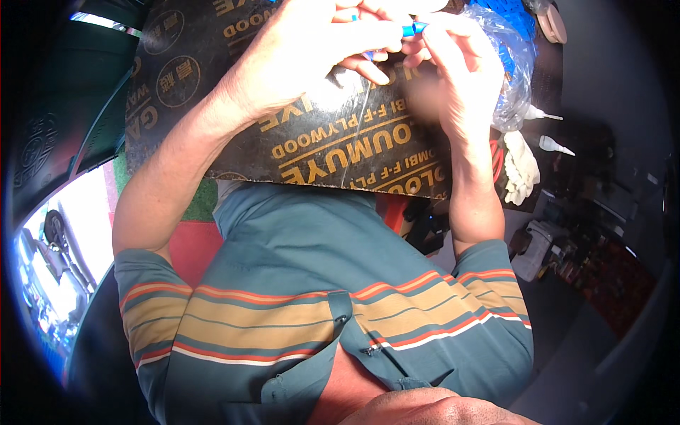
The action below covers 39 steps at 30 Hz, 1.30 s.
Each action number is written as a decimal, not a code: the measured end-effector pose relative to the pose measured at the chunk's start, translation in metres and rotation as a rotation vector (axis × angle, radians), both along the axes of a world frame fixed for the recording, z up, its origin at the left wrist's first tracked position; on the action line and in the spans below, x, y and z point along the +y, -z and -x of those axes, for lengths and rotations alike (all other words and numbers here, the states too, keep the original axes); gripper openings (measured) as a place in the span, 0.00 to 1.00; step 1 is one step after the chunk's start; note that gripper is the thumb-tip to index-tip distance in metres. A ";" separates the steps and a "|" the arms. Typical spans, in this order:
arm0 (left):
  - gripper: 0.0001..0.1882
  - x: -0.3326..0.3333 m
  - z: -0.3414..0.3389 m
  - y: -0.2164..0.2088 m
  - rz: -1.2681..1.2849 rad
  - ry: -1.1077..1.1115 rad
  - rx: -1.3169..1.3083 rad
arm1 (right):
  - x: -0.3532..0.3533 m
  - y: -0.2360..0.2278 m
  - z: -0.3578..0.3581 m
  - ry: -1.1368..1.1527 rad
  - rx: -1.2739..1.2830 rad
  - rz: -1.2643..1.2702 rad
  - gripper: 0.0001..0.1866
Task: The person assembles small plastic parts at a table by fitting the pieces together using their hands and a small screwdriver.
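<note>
Teal cloth first: the striped shirt [283, 212] comes up close to the near edge of the dark printed board [248, 152]. Does that worry you?

A little. Anything dropped could roll off that edge, and the folds might hide it

What lies along the board's right side?

A pale glove [520, 170], then white pointed nozzles [556, 146] a bit farther up. I'd guess that a wide swing of the right forearm [476, 191] could sweep them away

And the hands?

Both are over the board's far part. The left hand [304, 53] pinches with its fingers curled; the right hand [464, 67] grips between thumb and fingertips. Between them is a small blue piece [419, 28], though I can't tell whether it is one part or two meeting

What would spoil that?

Pressing off line, probably: held only by fingertips, it could spring loose. Glare bleaches the left hand too, so a crooked meeting would be easy to miss

Anything beyond?

At the board's far right, just beside the right hand, a clear plastic bag [520, 78] with blue pieces [499, 14]. A stray knuckle could drag it and spill them, if its mouth is open, which I can't make out
</note>
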<state>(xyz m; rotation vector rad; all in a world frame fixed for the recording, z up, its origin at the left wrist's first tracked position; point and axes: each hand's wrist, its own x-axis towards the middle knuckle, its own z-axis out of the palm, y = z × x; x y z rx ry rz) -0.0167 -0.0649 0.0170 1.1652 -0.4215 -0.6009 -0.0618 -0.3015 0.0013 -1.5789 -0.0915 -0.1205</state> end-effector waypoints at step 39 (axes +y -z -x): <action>0.10 -0.004 0.008 -0.002 -0.128 -0.175 -0.250 | 0.016 -0.009 0.004 0.073 0.077 0.001 0.10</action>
